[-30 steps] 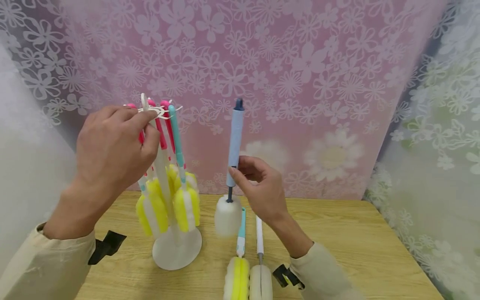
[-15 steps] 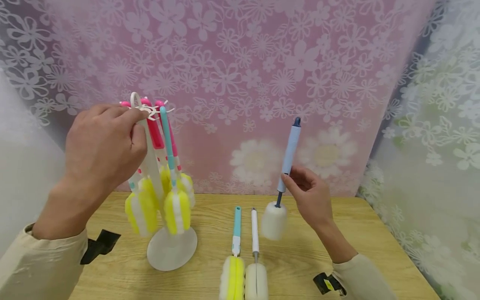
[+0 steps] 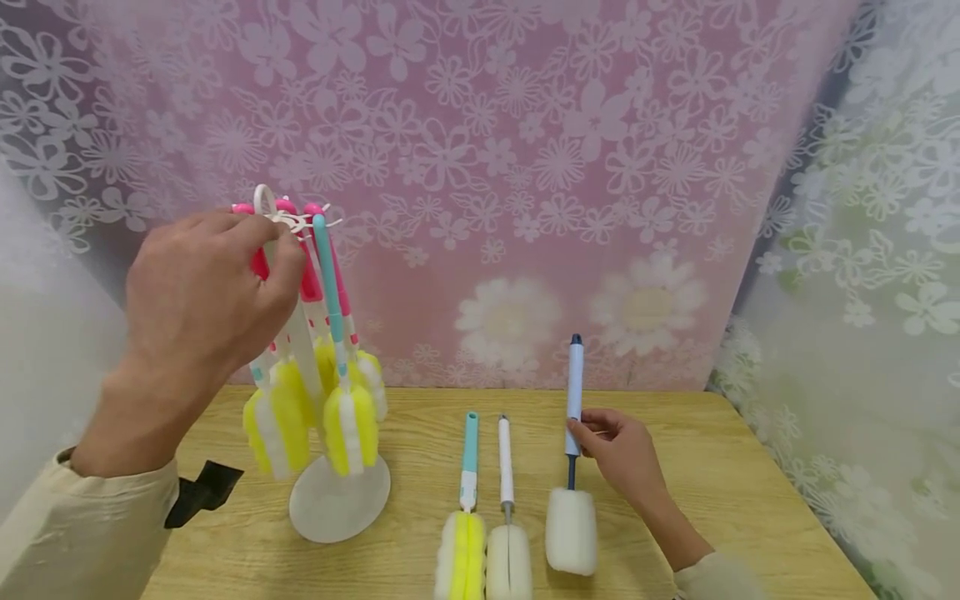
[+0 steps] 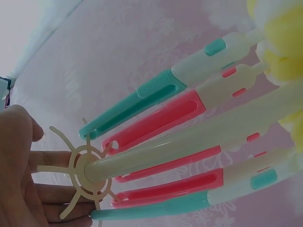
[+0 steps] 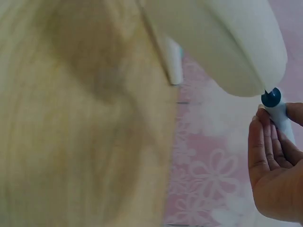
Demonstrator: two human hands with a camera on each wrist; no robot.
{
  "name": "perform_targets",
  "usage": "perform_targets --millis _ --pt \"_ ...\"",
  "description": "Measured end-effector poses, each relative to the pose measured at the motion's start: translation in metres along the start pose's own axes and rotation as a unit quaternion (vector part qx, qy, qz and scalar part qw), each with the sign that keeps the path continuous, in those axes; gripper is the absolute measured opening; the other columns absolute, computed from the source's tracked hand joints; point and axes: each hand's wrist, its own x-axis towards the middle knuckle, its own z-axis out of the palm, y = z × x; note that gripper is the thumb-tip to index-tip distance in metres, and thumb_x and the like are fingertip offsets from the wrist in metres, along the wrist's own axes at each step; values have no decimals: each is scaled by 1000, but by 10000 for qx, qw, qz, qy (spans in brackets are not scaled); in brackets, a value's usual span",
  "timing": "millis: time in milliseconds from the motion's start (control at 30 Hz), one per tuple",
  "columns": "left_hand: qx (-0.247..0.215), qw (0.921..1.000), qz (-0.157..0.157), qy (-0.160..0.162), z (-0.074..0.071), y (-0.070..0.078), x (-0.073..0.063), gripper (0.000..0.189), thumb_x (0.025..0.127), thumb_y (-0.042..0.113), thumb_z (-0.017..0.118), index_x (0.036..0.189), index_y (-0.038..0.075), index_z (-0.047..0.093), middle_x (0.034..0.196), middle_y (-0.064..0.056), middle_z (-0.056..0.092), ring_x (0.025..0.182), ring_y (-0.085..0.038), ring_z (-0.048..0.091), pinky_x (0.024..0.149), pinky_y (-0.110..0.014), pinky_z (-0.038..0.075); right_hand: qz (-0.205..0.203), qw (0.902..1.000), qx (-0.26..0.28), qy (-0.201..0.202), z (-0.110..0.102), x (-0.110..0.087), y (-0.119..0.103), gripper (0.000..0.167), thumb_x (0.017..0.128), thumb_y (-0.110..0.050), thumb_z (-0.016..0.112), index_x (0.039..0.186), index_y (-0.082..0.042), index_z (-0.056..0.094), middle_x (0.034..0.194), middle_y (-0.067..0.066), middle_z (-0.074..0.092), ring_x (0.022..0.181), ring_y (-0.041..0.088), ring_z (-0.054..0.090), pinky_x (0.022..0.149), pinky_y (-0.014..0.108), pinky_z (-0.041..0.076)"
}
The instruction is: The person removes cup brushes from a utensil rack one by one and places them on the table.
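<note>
My left hand (image 3: 206, 292) holds the top of a white brush stand (image 3: 341, 508); in the left wrist view its fingers reach behind the stand's hooked ring (image 4: 75, 163). Several sponge brushes hang there, with pink handles (image 4: 156, 123) or teal handles (image 4: 135, 104) and yellow-and-white heads (image 3: 351, 429). Off to the right, my right hand (image 3: 626, 458) pinches the light blue handle of a sponge brush (image 3: 574, 383) between thumb and fingers. That brush stands nearly upright, its white sponge head (image 3: 572, 533) downward, low over the table. Whether it touches the wood I cannot tell.
Two more brushes lie side by side on the wooden table (image 3: 675, 467): a teal-handled brush (image 3: 470, 442) with a yellow-and-white head and a white-handled brush (image 3: 506, 458). A pink floral curtain (image 3: 465, 167) hangs behind the table's back edge.
My right hand has carried the blue-handled brush rightward past the lying brushes, then lowered it toward the table. The left hand keeps its hold on the stand.
</note>
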Motion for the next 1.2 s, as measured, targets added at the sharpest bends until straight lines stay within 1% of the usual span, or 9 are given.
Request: perform_targets --millis 167,267,333,467,567,667,800,933,1200 --pt "-56 10000 -81 -19 4 1 0 37 91 34 53 99 5 74 88 -17 70 84 -40 61 75 -55 44 518 9984 -154 -179 12 -2 23 35 87 -22 70 109 5 66 87 8 68 73 19 67 69 37 57" --pt "-18 9998 36 171 7 0 0 39 89 37 56 97 4 74 85 -17 69 79 -40 62 70 -56 45 759 9961 -327 -302 18 -5 34 31 87 -20 70 104 5 67 82 7 69 69 19 66 65 35 56" --pt "-25 9993 129 363 8 0 0 40 89 38 56 93 3 75 79 -16 68 72 -38 61 65 -54 45 870 9944 -466 -369 22 -5 40 28 87 -19 70 101 5 68 80 6 69 68 18 65 63 34 56" --pt "29 9986 181 501 9 -1 1 42 91 39 53 92 3 75 75 -14 68 70 -36 61 62 -51 46 968 9918 -635 -533 29 -6 46 23 86 -18 70 96 3 69 77 5 67 67 18 63 61 34 56" --pt "70 9991 70 419 8 0 0 42 93 38 51 93 3 75 76 -14 69 75 -36 63 65 -51 46 1052 9905 -607 -643 33 -5 49 22 86 -17 70 94 3 70 75 5 66 66 17 62 61 33 56" --pt "118 9994 -17 313 8 2 0 40 92 36 51 89 3 73 73 -14 67 75 -37 62 66 -51 46 1155 9893 -579 -678 36 -5 52 21 86 -17 70 93 3 70 75 6 65 66 17 62 60 33 56" --pt "157 9993 -18 338 10 4 1 40 91 35 49 78 2 68 63 -12 60 64 -34 56 62 -49 43 1228 9892 -471 -643 40 -4 55 21 86 -15 70 93 5 69 74 7 64 65 16 61 59 32 57" --pt "202 9989 -31 422 12 4 1 40 91 33 47 69 2 61 59 -11 55 58 -33 51 59 -49 41 1249 9898 -293 -611 44 -3 57 20 86 -13 70 91 6 69 71 8 64 63 16 61 58 32 57" --pt "179 9990 -378 187 10 5 2 35 90 31 48 75 2 63 67 -17 61 65 -39 54 69 -55 41 1377 9882 -186 -646 50 -3 57 22 86 -16 70 94 5 69 72 8 64 63 16 62 58 32 56"
